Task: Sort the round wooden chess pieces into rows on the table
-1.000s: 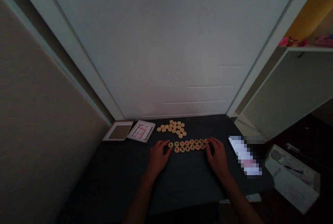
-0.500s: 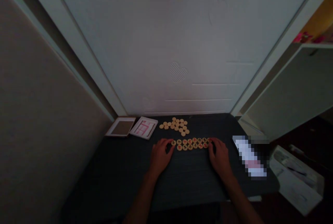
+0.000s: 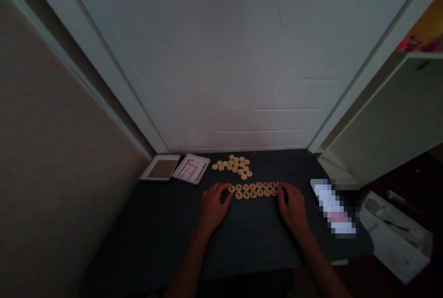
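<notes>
Two neat rows of round wooden Chinese chess pieces (image 3: 253,194) lie face up on the dark table, marked with red and black characters. At the left end of the rows, the curled thumb and forefinger of my left hand (image 3: 215,205) close on an end piece (image 3: 231,188). My right hand (image 3: 291,203) is bent the same way at the right end, its fingertips on another end piece (image 3: 278,185) and partly covering it. Behind the rows lies a loose cluster of pieces (image 3: 235,165) showing blank faces.
Toward the back left of the dark table (image 3: 166,229) sit an open shallow box (image 3: 147,175) and a white tray-like lid (image 3: 192,169) with pink lines. A pixelated bright phone-like object (image 3: 332,205) lies at the right. Beyond the edge stands a white box (image 3: 398,242); a white panel (image 3: 207,58) rises behind.
The camera view has tilted slightly. Both hands stay at the ends of the rows, and the pieces show no clear shift.
</notes>
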`<state>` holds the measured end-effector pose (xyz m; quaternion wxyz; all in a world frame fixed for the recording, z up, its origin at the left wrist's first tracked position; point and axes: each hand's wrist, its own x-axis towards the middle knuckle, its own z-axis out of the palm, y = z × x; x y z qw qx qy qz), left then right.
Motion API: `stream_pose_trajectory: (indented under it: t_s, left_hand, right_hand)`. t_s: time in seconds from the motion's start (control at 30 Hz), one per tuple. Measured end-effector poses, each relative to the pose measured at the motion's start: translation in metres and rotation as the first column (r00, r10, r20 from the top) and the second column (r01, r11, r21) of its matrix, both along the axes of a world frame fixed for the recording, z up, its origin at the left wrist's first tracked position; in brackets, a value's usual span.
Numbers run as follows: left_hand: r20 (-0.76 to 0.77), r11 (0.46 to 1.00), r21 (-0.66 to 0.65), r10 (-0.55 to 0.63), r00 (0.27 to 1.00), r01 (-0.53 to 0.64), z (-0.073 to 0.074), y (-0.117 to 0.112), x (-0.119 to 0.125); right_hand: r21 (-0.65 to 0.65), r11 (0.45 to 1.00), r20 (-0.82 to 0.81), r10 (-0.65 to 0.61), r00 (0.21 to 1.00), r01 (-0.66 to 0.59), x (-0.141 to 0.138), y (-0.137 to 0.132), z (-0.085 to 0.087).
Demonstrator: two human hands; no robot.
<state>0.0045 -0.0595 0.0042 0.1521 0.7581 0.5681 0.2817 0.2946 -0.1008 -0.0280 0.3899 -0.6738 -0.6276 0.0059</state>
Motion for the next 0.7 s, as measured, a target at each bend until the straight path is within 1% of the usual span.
stream_pose_trajectory:
  t_s: [0.17, 0.27, 0.33, 0.43, 0.53, 0.63, 0.7]
  left_hand:
    - [0.064, 1.0, 0.023, -0.011, 0.998, 0.009, -0.005, 0.003, -0.003]
    - [0.142, 0.998, 0.054, -0.035, 0.989, 0.027, -0.008, 0.012, -0.007]
    - [0.145, 0.993, 0.108, -0.056, 0.988, 0.041, -0.007, 0.02, -0.009]
    - [0.03, 0.984, 0.17, -0.056, 0.998, 0.05, -0.005, 0.035, -0.011]
    - [-0.114, 0.985, 0.154, -0.053, 0.992, 0.071, -0.003, 0.046, -0.01]
    - [-0.203, 0.985, 0.153, -0.053, 0.978, 0.085, -0.002, 0.048, -0.009]
    - [-0.219, 0.982, 0.17, -0.05, 0.974, 0.088, -0.002, 0.043, -0.011]
  right_hand:
    - [0.021, 1.0, -0.023, 0.004, 1.0, -0.004, 0.001, 0.001, -0.001]
    - [0.042, 0.999, -0.049, 0.0, 0.999, 0.002, 0.002, 0.002, -0.001]
    - [0.054, 0.999, -0.06, 0.004, 0.998, -0.001, 0.002, 0.001, -0.001]
    - [0.075, 0.997, -0.066, 0.011, 0.998, -0.006, 0.001, -0.002, 0.0]
    - [0.107, 0.994, -0.072, 0.013, 0.997, -0.005, 0.001, -0.004, 0.002]
    - [0.137, 0.99, -0.082, 0.02, 0.996, -0.008, 0.001, -0.006, 0.003]
    - [0.151, 0.988, -0.086, 0.022, 0.996, -0.009, 0.001, -0.007, 0.004]
